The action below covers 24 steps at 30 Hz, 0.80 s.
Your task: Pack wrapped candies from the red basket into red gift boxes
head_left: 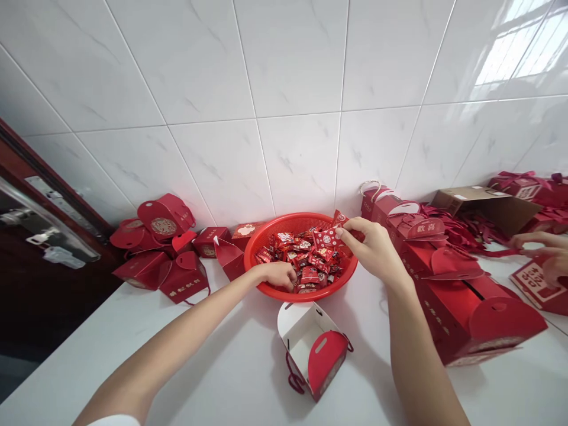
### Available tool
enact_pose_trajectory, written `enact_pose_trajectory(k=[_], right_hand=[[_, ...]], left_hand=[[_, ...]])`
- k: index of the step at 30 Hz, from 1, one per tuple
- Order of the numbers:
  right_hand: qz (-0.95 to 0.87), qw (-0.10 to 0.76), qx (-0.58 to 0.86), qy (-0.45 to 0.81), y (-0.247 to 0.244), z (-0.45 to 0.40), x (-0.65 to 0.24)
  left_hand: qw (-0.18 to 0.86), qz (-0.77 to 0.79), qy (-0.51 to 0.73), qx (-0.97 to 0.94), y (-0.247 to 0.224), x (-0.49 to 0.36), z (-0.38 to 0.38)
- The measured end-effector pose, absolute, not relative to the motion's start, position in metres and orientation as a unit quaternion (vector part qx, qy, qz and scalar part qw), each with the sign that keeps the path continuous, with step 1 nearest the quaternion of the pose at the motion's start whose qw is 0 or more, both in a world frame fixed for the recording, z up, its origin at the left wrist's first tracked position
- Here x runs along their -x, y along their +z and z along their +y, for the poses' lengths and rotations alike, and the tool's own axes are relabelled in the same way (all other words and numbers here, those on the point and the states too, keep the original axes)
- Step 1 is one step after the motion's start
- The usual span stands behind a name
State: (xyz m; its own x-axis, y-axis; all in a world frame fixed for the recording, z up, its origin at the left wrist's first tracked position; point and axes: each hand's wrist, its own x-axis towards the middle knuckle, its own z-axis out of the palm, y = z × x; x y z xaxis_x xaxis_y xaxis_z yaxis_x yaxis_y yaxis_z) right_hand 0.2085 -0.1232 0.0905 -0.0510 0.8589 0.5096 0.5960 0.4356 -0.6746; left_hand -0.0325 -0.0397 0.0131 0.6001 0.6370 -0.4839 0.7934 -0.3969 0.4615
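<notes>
A red plastic basket (341, 286) full of small red wrapped candies (309, 274) stands against the wall. Inside its front left part, my left hand (280, 276) has curled fingers down among the candies; whatever they hold is hidden. Over the basket's right rim, my right hand (367, 244) pinches red packets (327, 238) between thumb and fingers. In front of the basket lies an opened red gift box (327, 361) with a white inside, its flaps apart and dark red cord handles at its sides.
Red gift boxes (181, 278) are piled at the left, near a dark door (44, 278). A row of closed red boxes (465, 313) stands at the right. Beyond it are a cardboard box (488, 204), ribbons and another person's hands (550, 260) at a red box.
</notes>
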Motion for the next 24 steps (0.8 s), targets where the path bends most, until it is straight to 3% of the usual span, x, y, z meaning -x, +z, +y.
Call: enact_pose_trajectory(k=[6,15,24], right_hand=[[-0.693,0.498,0.497,0.158,0.091,-0.124,-0.212],[-0.674,0.528,0.480,0.193,0.094,-0.128,-0.211],[-0.668,0.526,0.484,0.207,0.091,-0.126,-0.208]], left_hand=[[0.464,0.436,0.081,-0.767,0.034,0.048,-0.057],[0.500,0.478,0.405,-0.597,0.040,0.053,-0.078],[0.603,0.433,0.489,-0.458,0.053,0.034,-0.083]])
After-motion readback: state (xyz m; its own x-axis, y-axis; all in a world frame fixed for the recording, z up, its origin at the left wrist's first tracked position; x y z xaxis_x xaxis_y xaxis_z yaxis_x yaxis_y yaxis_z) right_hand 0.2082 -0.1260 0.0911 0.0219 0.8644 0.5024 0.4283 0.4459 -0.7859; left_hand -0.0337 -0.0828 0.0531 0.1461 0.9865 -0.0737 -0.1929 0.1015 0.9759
